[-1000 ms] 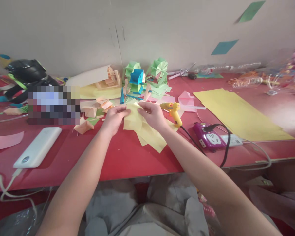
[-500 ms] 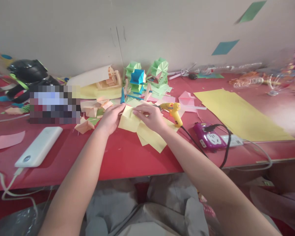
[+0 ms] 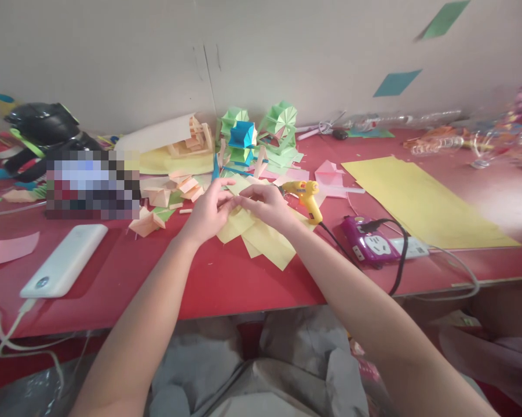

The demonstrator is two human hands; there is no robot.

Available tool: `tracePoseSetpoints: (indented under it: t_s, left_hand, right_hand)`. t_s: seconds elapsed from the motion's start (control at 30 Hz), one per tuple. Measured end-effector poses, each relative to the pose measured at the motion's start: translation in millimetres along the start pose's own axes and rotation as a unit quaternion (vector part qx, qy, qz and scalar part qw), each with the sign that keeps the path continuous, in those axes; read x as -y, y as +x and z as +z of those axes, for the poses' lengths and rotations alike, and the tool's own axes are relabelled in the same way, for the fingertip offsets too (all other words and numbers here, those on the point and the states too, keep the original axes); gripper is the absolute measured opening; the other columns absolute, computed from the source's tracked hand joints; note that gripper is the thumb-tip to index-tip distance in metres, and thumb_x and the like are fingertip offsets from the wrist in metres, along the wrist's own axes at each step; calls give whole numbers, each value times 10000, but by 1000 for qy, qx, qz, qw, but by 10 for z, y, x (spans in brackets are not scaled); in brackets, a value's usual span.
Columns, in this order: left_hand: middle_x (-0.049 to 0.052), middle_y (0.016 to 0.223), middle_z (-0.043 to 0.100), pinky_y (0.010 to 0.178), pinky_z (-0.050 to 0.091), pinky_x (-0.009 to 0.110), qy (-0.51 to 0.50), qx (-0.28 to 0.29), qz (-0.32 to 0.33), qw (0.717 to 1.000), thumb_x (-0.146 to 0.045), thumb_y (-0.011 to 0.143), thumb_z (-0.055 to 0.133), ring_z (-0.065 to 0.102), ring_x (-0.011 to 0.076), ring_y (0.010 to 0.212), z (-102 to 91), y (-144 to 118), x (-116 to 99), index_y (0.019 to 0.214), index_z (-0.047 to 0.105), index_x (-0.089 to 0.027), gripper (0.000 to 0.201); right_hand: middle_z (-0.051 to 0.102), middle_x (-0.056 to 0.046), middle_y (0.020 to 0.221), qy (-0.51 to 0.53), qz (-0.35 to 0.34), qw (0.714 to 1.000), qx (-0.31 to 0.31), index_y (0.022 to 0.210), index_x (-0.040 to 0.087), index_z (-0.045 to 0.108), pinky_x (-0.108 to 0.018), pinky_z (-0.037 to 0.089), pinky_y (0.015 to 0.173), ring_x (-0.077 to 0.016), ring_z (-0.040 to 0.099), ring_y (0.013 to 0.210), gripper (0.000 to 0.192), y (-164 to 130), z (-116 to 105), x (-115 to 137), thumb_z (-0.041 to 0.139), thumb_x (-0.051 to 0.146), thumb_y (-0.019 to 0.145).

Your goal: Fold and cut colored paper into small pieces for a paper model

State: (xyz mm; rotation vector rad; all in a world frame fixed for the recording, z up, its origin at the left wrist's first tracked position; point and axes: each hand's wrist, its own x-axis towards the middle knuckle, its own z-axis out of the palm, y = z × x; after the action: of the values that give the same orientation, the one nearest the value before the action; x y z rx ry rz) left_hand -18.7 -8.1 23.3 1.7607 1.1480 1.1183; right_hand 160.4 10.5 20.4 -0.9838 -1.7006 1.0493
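Observation:
My left hand [image 3: 209, 213] and my right hand [image 3: 267, 204] meet at the fingertips over a pale yellow sheet of paper [image 3: 233, 227]. The fingers of both hands are pinched together on this sheet, and they cover its middle. Other yellow paper pieces [image 3: 273, 246] lie under it, on the red table. Just right of my right hand rests a yellow hot glue gun [image 3: 307, 198]. Behind my hands stands a folded blue and green paper model [image 3: 243, 136].
Green pleated paper wheels [image 3: 281, 121] stand at the back. A white power bank [image 3: 65, 260] lies left, folded peach paper pieces [image 3: 146, 222] beside my left hand. On the right are a purple power socket [image 3: 369, 240] with cords and a large yellow sheet [image 3: 426, 200].
My left hand has moved right from the sheet's left edge to meet my right hand's fingertips. The yellow sheet has turned and shifted slightly right. My right hand has barely moved.

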Motion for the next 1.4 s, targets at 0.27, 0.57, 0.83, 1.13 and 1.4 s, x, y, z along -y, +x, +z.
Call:
tracePoseSetpoints:
  t_s: [0.27, 0.57, 0.83, 1.13, 1.4]
  left_hand:
    - [52, 912, 728, 836, 535, 341, 49, -26, -8, 998, -412, 866, 707, 700, 216, 877, -19, -11, -27, 1116, 650, -228, 315]
    - [73, 958, 777, 870, 584, 374, 44, -23, 18, 999, -421, 840, 734, 723, 249, 898, -39, -14, -60, 934, 787, -224, 225]
    - [75, 1023, 779, 921, 578, 374, 30, -55, 35, 997, -404, 839, 737, 721, 247, 967, -52, -5, -42, 968, 789, -222, 229]
    - [75, 1008, 783, 888, 593, 375, 34, -59, 31, 997, -387, 819, 759, 724, 250, 937, -63, -9, -72, 918, 801, -218, 201]
    - [69, 954, 792, 892, 601, 380, 13, -61, 14, 998, -396, 781, 797, 737, 252, 916, -39, -11, -57, 902, 800, -214, 218]
  right_hand:
    - [581, 12, 694, 70, 19, 996, -55, 764, 184, 632, -255, 360, 567, -93, 460, 607, 215, 35, 2, -55, 676, 380, 840]
    - [576, 6, 678, 87, 60, 993, 52, 760, 186, 645, -253, 348, 529, -98, 470, 594, 409, 25, -116, 10, 803, 561, 727]
    - [482, 50, 564, 83, 75, 994, 19, 662, 187, 571, -233, 274, 474, -67, 384, 518, 502, 23, -111, 7, 821, 622, 683]
    - [509, 23, 589, 77, 57, 995, 12, 701, 166, 656, -241, 319, 503, -83, 429, 545, 534, 40, -121, -39, 759, 690, 715]
    - [441, 51, 531, 73, 63, 995, -14, 697, 179, 635, -243, 238, 452, -70, 350, 486, 540, 27, -64, -44, 783, 698, 682]
